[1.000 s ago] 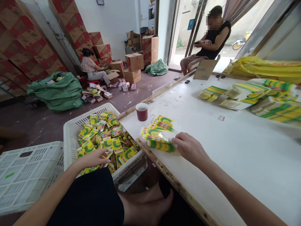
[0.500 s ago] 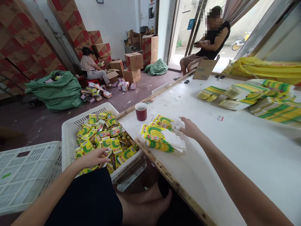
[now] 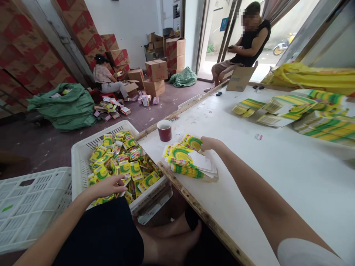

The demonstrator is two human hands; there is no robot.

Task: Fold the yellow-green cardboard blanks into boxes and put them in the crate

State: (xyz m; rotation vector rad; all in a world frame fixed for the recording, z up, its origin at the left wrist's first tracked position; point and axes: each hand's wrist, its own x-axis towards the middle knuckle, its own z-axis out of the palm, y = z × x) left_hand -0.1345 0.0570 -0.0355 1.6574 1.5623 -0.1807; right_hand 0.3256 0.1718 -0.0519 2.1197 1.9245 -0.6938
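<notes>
- Right grip (image 3: pixel 212 143): we see bent fingers at the right edge of the rear stack of flat yellow-green cartons (image 3: pixel 190 142); we cannot tell whether they pinch it.
- Left of this grip and nearer us: the front carton stack (image 3: pixel 180 156), on the white surface (image 3: pixel 266 181).
- Farther left: a dark-red mug (image 3: pixel 164 132).
- Left grip (image 3: pixel 111 185): fingers loosely parted, over small yellow-green boxes (image 3: pixel 124 168) in a white crate (image 3: pixel 75 157).

A small packing workshop is suggested: cartons (image 3: pixel 80 24) are stacked high against the wall (image 3: pixel 122 18), a green sack (image 3: pixel 63 109) is set on the floor (image 3: pixel 163 107), a white crate (image 3: pixel 77 162) is filled with small yellow boxes (image 3: pixel 124 168), and flat printed cardboard (image 3: pixel 181 155) is piled on a broad table (image 3: pixel 294 162).
</notes>
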